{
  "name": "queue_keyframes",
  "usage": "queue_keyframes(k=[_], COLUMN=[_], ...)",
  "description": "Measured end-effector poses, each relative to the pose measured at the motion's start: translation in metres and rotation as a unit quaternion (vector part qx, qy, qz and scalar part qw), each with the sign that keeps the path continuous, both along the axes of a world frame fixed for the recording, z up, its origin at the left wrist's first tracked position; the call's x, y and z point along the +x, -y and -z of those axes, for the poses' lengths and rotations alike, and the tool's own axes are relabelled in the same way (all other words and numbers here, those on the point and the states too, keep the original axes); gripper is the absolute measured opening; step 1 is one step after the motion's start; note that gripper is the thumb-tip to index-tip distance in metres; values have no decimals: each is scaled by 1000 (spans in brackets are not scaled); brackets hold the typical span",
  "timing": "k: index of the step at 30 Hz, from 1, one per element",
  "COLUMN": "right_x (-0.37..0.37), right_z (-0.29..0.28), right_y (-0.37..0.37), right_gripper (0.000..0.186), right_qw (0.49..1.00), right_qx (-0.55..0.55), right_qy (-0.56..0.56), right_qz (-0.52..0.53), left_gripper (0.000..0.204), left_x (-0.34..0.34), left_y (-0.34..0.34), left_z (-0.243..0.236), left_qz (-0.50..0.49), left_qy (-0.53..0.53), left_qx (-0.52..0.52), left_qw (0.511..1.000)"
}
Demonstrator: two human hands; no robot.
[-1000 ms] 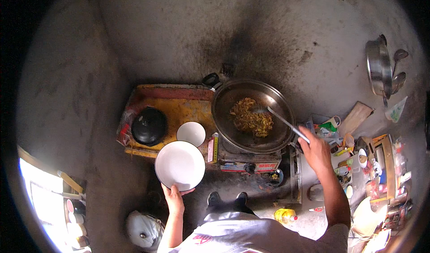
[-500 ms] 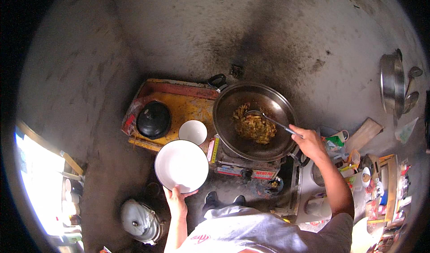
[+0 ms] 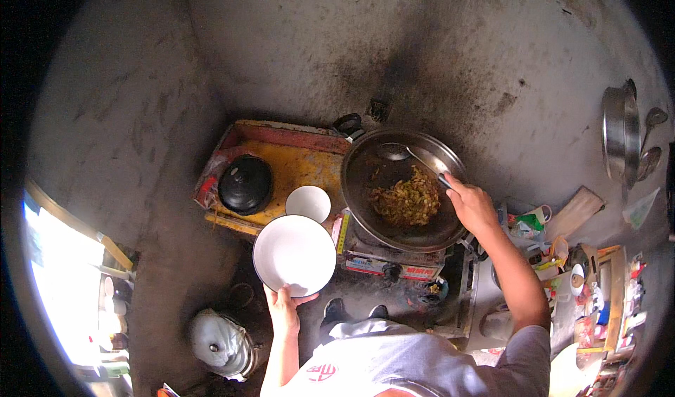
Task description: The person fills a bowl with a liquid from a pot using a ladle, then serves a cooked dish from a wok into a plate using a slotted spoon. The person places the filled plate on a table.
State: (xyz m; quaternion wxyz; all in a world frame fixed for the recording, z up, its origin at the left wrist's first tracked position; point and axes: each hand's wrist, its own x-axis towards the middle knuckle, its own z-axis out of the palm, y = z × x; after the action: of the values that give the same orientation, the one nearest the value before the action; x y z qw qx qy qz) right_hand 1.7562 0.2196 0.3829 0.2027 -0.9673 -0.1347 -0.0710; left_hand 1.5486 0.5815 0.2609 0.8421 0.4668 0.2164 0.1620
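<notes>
My left hand [image 3: 283,307] holds a large empty white bowl [image 3: 294,254] by its near rim, out in front of the stove. My right hand [image 3: 470,204] grips the handle of a metal ladle [image 3: 411,155] whose bowl end rests at the far side of a dark wok [image 3: 403,186]. Yellow-brown cooked food [image 3: 406,201] lies in the middle of the wok, which sits on a small stove [image 3: 394,260].
A small white bowl [image 3: 308,203] and a black lidded pot [image 3: 245,184] stand on a yellow table [image 3: 295,159] left of the wok. A rice cooker [image 3: 221,343] is on the floor. Metal pans [image 3: 622,135] hang at right above a cluttered shelf [image 3: 590,284].
The ladle has moved from the food to the far side of the wok. My right hand moved up with it. The white bowl stays held in the same place.
</notes>
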Motion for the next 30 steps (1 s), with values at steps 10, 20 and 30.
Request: queue_keyframes(k=[10,20,30], right_x=[5,-22,-51], right_z=[-8,-53,-30], right_y=[-10,18,-12], right_gripper=[38,37,36], right_qw=[999,995,982], right_qx=[11,-86,85], right_qy=[52,-16,-153], right_qz=[-3,-56,67], left_gripper=[52,52,52], left_x=[1,8,34], left_y=[-13,-25,-35], left_z=[-8,-8,-17], left_qz=[58,70,106], left_qy=[-9,-5,0], left_qx=[5,-6,-1], left_qw=[998,998,994])
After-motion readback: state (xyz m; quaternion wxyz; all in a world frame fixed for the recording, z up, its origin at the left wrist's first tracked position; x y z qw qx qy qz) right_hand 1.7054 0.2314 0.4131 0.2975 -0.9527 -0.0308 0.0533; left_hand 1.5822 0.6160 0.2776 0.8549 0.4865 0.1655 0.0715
